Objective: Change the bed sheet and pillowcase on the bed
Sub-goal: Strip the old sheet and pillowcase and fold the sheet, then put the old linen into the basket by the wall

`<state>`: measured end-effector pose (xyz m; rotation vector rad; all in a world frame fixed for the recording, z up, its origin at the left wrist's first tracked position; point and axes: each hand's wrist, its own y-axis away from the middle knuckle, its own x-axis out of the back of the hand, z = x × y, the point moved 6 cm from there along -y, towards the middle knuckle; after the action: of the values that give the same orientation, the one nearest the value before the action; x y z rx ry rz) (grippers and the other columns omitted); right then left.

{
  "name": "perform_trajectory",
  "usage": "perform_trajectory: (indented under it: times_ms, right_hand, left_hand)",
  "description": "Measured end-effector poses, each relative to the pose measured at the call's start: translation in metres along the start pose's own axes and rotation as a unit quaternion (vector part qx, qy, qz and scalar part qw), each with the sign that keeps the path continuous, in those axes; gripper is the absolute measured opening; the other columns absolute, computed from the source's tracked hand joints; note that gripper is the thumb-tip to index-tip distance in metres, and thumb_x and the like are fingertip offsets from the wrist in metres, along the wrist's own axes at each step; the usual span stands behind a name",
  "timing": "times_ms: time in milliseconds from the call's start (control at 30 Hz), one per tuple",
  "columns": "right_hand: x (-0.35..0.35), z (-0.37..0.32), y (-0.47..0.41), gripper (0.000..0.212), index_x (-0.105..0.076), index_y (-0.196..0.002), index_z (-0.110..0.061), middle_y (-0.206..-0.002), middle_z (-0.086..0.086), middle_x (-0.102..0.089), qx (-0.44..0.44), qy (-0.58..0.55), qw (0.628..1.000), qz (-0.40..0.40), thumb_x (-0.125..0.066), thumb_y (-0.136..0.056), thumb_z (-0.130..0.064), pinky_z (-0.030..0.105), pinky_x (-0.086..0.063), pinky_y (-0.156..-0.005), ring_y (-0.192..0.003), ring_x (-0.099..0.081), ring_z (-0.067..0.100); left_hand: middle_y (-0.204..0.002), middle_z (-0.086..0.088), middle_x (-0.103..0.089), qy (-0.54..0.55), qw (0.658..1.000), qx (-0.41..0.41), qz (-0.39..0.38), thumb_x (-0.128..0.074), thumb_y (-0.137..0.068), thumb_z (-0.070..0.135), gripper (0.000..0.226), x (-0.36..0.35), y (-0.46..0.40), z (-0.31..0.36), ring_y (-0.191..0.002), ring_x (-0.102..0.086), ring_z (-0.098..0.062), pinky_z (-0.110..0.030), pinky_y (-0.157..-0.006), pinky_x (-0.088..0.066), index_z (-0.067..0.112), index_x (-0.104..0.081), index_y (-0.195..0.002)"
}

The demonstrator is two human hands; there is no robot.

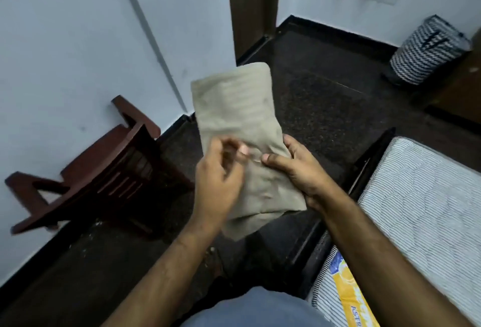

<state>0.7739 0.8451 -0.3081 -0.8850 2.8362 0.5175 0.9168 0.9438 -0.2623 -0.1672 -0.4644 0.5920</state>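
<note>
The room is dim with a cool, bluish cast, the pale wall (pixel 65 40) the brightest surface – no lamp or window shows. The dark floor (pixel 325 108) swallows detail. The left hand (pixel 218 183) is smeared by motion blur, its fingers ghosted. Wide-angle distortion bends the door frame (pixel 250 9) and wall lines – the picture is soft and grainy throughout

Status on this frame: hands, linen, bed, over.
Right hand grips folded beige cloth; left hand blurred at it. Mattress bare. Chair aside.
</note>
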Motion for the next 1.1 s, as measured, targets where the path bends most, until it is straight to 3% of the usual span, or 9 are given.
perform_trajectory:
  times_ms: [67, 167, 267, 433, 533, 667, 867, 1000, 1100]
  right_hand:
    - [-0.007, -0.012, -0.018, 0.036, -0.058, -0.124, -0.009, -0.119, 0.015, -0.071, 0.011, 0.035, 0.999, 0.013, -0.069, -0.091, -0.003, 0.045, -0.055, -0.096, -0.110, -0.069, 0.030]
    - [-0.018, -0.032, -0.038, 0.036, -0.058, -0.126, -0.008, -0.121, 0.015, -0.070, 0.032, 0.043, 0.998, 0.034, -0.068, -0.092, -0.002, 0.044, -0.053, -0.100, -0.114, -0.066, 0.033]
    - [-0.025, -0.048, -0.051, 0.036, -0.059, -0.127, -0.009, -0.122, 0.014, -0.069, 0.057, 0.043, 0.997, 0.039, -0.068, -0.093, -0.003, 0.040, -0.054, -0.098, -0.114, -0.067, 0.028]
    - [-0.001, -0.075, -0.079, 0.031, -0.062, -0.122, -0.015, -0.116, 0.007, -0.070, 0.078, 0.145, 0.983, 0.083, -0.072, -0.092, -0.016, 0.040, -0.054, -0.094, -0.109, -0.068, 0.021]
    - [0.034, -0.089, -0.108, 0.036, -0.058, -0.128, -0.030, -0.119, -0.013, -0.069, 0.097, 0.268, 0.943, 0.173, -0.067, -0.095, -0.043, 0.042, -0.052, -0.099, -0.110, -0.065, 0.008]
    - [0.100, -0.101, -0.161, 0.056, -0.052, -0.138, -0.035, -0.123, -0.022, -0.063, 0.073, 0.318, 0.902, 0.282, -0.055, -0.091, -0.064, 0.022, -0.044, -0.091, -0.110, -0.059, -0.004]
    - [0.227, -0.122, -0.232, 0.040, -0.067, -0.117, -0.020, -0.114, 0.000, -0.075, 0.089, -0.020, 0.923, 0.374, -0.070, -0.091, -0.051, 0.042, -0.054, -0.101, -0.112, -0.069, 0.019]
    - [0.292, -0.174, -0.278, 0.048, -0.054, -0.136, -0.015, -0.130, 0.000, -0.069, 0.120, -0.155, 0.935, 0.297, -0.065, -0.092, -0.032, 0.031, -0.051, -0.105, -0.123, -0.064, 0.014]
    - [0.333, -0.192, -0.308, 0.064, -0.045, -0.140, -0.017, -0.131, -0.001, -0.068, 0.107, -0.172, 0.925, 0.321, -0.075, -0.085, -0.029, 0.028, -0.056, -0.094, -0.121, -0.065, 0.014]
  left_hand:
    - [-0.127, 0.001, -0.053, -0.077, 0.996, 0.032, 0.009, -0.060, -0.098, 0.047, 0.044, 0.006, -0.047, -0.036, -0.119, -0.056, -0.017, -0.038, -0.103, -0.047, 0.014, -0.053, -0.127]
    - [-0.146, -0.005, -0.044, -0.005, 0.960, 0.271, -0.064, -0.042, -0.080, 0.087, 0.089, -0.004, -0.099, -0.116, -0.133, -0.047, -0.020, -0.041, -0.114, -0.036, 0.025, -0.041, -0.145]
    - [-0.148, -0.013, -0.054, 0.298, 0.824, 0.433, -0.212, -0.037, -0.077, 0.096, 0.099, -0.037, -0.113, -0.130, -0.128, -0.060, -0.030, -0.051, -0.107, -0.047, 0.026, -0.048, -0.146]
    - [-0.154, -0.023, -0.044, 0.524, 0.645, 0.452, -0.324, -0.040, -0.085, 0.083, 0.102, -0.076, -0.134, -0.094, -0.144, -0.042, -0.037, -0.055, -0.123, -0.023, 0.007, -0.042, -0.153]
    - [-0.143, -0.022, -0.057, 0.501, 0.662, 0.458, -0.317, -0.044, -0.089, 0.069, 0.083, -0.110, -0.176, -0.100, -0.132, -0.056, -0.035, -0.054, -0.117, -0.037, 0.004, -0.058, -0.141]
    - [-0.138, -0.022, -0.061, 0.489, 0.685, 0.456, -0.288, -0.052, -0.099, 0.053, 0.064, -0.175, -0.249, -0.102, -0.127, -0.060, -0.036, -0.054, -0.111, -0.043, 0.003, -0.058, -0.140]
    - [-0.117, -0.015, -0.074, 0.517, 0.716, 0.419, -0.213, -0.054, -0.100, 0.050, 0.049, -0.294, -0.368, -0.062, -0.106, -0.073, -0.029, -0.050, -0.101, -0.050, 0.008, -0.079, -0.107]
    - [-0.139, -0.014, -0.062, 0.546, 0.705, 0.397, -0.218, -0.067, -0.084, 0.057, 0.074, -0.388, -0.424, -0.031, -0.129, -0.059, -0.033, -0.058, -0.114, -0.039, 0.012, -0.057, -0.142]
    - [-0.138, -0.014, -0.063, 0.553, 0.704, 0.381, -0.231, -0.060, -0.085, 0.055, 0.075, -0.439, -0.450, -0.015, -0.129, -0.059, -0.033, -0.058, -0.114, -0.039, 0.012, -0.053, -0.146]
